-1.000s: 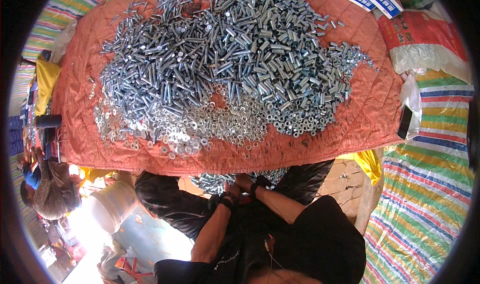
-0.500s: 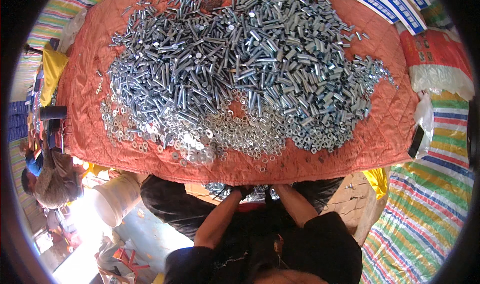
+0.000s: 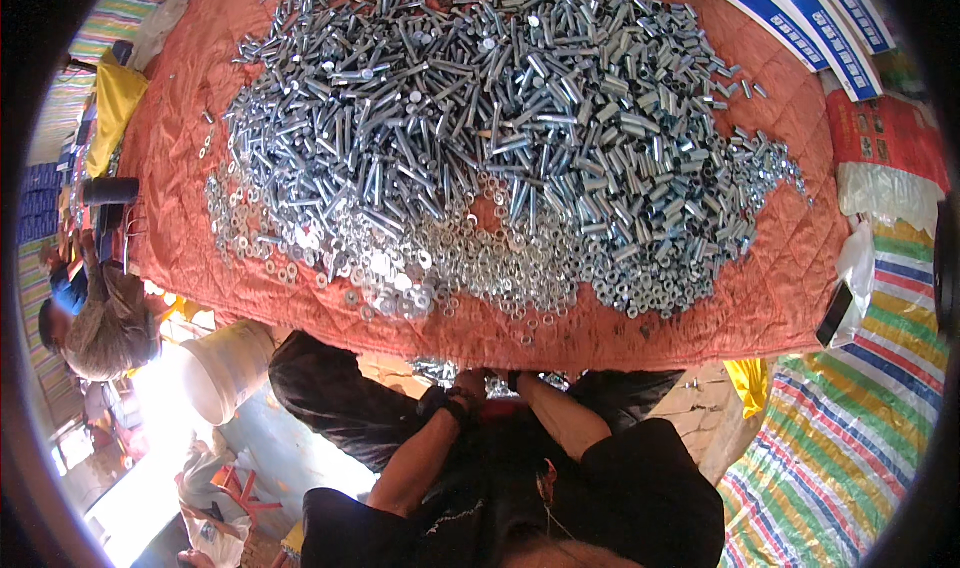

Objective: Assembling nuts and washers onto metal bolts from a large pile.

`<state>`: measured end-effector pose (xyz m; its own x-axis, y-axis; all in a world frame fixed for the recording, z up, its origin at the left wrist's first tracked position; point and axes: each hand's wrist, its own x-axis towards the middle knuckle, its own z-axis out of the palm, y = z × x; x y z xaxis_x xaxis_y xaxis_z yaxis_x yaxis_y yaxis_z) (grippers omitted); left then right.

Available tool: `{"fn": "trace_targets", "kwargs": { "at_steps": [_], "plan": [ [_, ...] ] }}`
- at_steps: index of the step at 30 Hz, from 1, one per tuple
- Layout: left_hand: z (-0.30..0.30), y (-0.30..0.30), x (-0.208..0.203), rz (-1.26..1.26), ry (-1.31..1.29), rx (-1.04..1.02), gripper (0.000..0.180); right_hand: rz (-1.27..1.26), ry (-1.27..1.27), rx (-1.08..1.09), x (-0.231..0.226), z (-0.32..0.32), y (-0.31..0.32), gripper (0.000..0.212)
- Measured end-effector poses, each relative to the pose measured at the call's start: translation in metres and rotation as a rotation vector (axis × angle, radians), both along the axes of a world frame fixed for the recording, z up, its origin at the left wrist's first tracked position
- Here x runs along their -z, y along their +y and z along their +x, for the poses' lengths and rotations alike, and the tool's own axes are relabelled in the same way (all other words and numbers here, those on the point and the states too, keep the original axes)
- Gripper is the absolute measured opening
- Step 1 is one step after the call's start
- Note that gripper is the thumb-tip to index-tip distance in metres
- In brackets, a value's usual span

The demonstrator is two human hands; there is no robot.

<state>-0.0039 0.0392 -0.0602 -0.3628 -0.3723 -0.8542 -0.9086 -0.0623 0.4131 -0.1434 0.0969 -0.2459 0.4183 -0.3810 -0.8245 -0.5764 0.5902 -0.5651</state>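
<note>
My left hand (image 3: 468,381) is low between my knees at the near edge of the table, a dark band around its wrist. Close beside it is my right hand (image 3: 513,379). The fingers of both are hidden, so whatever they hold does not show. Shiny metal parts (image 3: 437,372) lie just below the cloth edge near my hands. On the red quilted cloth (image 3: 400,343) above is a heap of steel bolts (image 3: 370,118), with short metal sleeves (image 3: 640,168) to the right. Flat washers (image 3: 400,273) spread along the front, and nuts (image 3: 650,293) lie at the front right.
A white bucket (image 3: 225,368) stands tilted at the left. Another person (image 3: 110,318) is at the far left. Blue and white cartons (image 3: 800,28) lie at the back right, near a red bag (image 3: 880,133). Striped sheeting (image 3: 830,468) covers the right side.
The view has shifted slightly. My left forearm has moved, and its dark wristband now shows below the cloth edge. My hands remain low and close together.
</note>
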Motion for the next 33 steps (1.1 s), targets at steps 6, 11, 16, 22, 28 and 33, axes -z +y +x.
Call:
{"fn": "trace_targets", "kwargs": {
  "at_steps": [6,11,16,22,28,33],
  "plan": [
    [0.048,0.102,0.063,-0.113,-0.148,-0.084,0.042,0.335,-0.139,0.144,-0.137,0.087,-0.056,0.033],
    [0.056,0.08,0.052,-0.339,0.071,0.008,0.019,-0.14,0.102,0.281,-0.186,0.053,-0.079,0.037],
    [-0.048,-0.039,-0.005,-0.105,-0.044,0.045,0.049,-0.484,0.429,0.247,-0.125,-0.022,-0.092,0.036],
    [-0.077,-0.058,0.029,-0.328,-0.031,0.053,0.051,-0.406,0.609,-0.08,-0.077,-0.075,-0.092,0.034],
    [-0.073,0.006,0.061,-0.319,0.021,0.063,0.053,-0.445,0.506,-0.27,-0.069,-0.053,-0.066,0.032],
    [-0.057,0.067,0.129,-0.785,0.15,-0.004,0.054,-0.656,0.362,-0.463,-0.093,-0.038,-0.075,0.03]
  ]
}}
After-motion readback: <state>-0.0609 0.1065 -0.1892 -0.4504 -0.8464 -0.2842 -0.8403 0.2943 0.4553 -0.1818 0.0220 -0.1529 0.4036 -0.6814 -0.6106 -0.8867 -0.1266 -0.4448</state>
